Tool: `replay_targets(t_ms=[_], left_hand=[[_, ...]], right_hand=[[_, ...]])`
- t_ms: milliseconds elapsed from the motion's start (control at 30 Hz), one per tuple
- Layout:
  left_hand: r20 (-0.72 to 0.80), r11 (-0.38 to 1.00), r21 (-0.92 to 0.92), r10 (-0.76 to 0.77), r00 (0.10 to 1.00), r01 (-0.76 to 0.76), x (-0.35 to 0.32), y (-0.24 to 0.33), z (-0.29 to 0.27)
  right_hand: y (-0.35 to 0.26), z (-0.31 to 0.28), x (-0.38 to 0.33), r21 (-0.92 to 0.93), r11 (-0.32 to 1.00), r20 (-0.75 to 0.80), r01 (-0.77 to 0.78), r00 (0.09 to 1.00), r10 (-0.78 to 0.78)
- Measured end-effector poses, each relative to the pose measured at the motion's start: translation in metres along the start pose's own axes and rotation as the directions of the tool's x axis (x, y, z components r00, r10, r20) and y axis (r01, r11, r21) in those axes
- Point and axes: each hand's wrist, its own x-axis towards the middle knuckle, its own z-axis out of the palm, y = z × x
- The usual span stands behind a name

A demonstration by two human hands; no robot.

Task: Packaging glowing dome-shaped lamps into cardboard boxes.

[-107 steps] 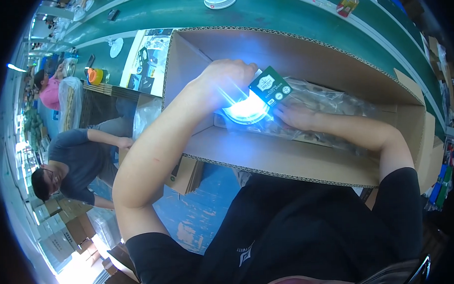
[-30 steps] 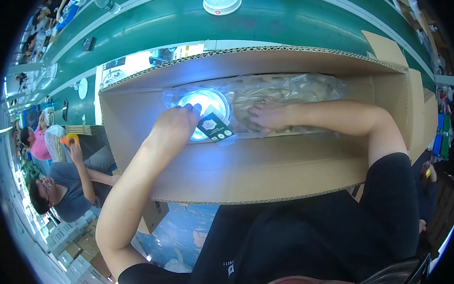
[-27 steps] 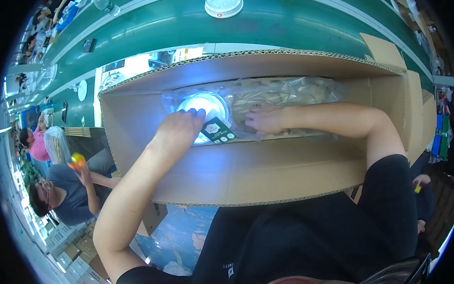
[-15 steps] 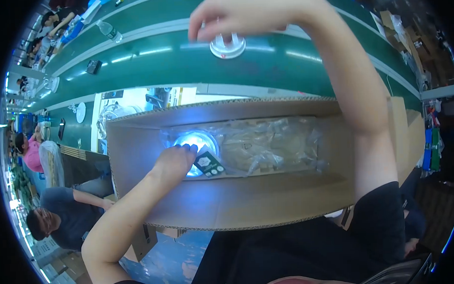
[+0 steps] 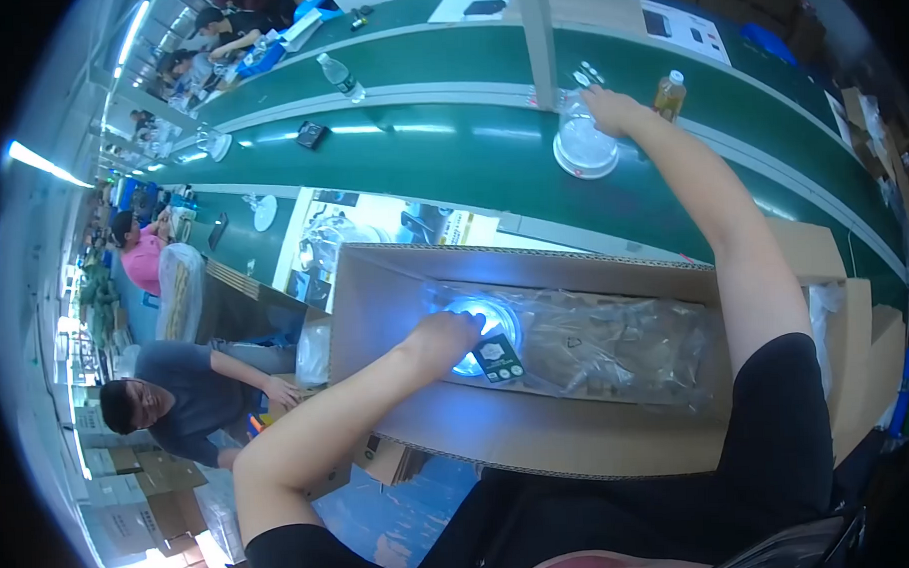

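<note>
Inside a long open cardboard box (image 5: 620, 448), my left hand (image 5: 445, 342) is closed on the top of a round, clear lamp (image 5: 511, 327) glowing blue-white. A dark green card tag (image 5: 498, 358) hangs at that lamp, beside my fingers. Crumpled clear plastic bags (image 5: 617, 343) lie to its right, over a cardboard insert. Farther off, on the green bench, my right hand (image 5: 614, 110) curls its fingers around the upper part of a clear, dome-shaped lamp (image 5: 583, 144) with a white round base. The glass partly hides those fingertips.
A bottle of amber liquid (image 5: 670, 94) stands just right of my right hand, and a white post (image 5: 537, 46) rises left of it. A clear bottle (image 5: 340, 78) and a small black box (image 5: 311, 135) are farther left. A co-worker (image 5: 193, 398) sits close on the left.
The view has shifted, so the box and bench appear farther right and lower. My right hand, blurred above the clear lamp before, is now at its upper part. My left hand stays on the glowing lamp.
</note>
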Motion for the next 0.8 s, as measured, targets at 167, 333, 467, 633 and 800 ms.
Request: replay_targets(t_ms=[167, 333, 467, 633, 800], left_hand=[[-0.031, 1.0, 0.013, 0.004, 1.0, -0.003, -0.009, -0.006, 0.001], [0.04, 0.992, -0.116, -0.041, 0.998, 0.046, -0.005, -0.007, -0.023], [0.06, 0.993, -0.092, -0.063, 0.996, 0.068, -0.003, -0.005, -0.024], [-0.002, 0.992, 0.014, -0.126, 0.992, 0.126, -0.01, 0.0, -0.01], [-0.066, 0.992, 0.113, -0.045, 0.997, 0.052, -0.005, 0.002, -0.004]], right_hand=[[-0.009, 0.01, 0.005, 0.109, 0.978, -0.155, -0.178, 0.969, 0.193], [0.007, 0.022, 0.007, 0.205, 0.958, -0.298, -0.201, 0.919, 0.257], [0.012, -0.016, -0.006, 0.225, 0.966, -0.181, -0.129, 0.968, 0.172], [-0.006, -0.148, -0.067, 0.344, 0.924, -0.372, 0.168, 0.928, -0.03], [-0.045, -0.249, -0.179, 0.456, 0.774, -0.66, 0.439, 0.75, -0.036]])
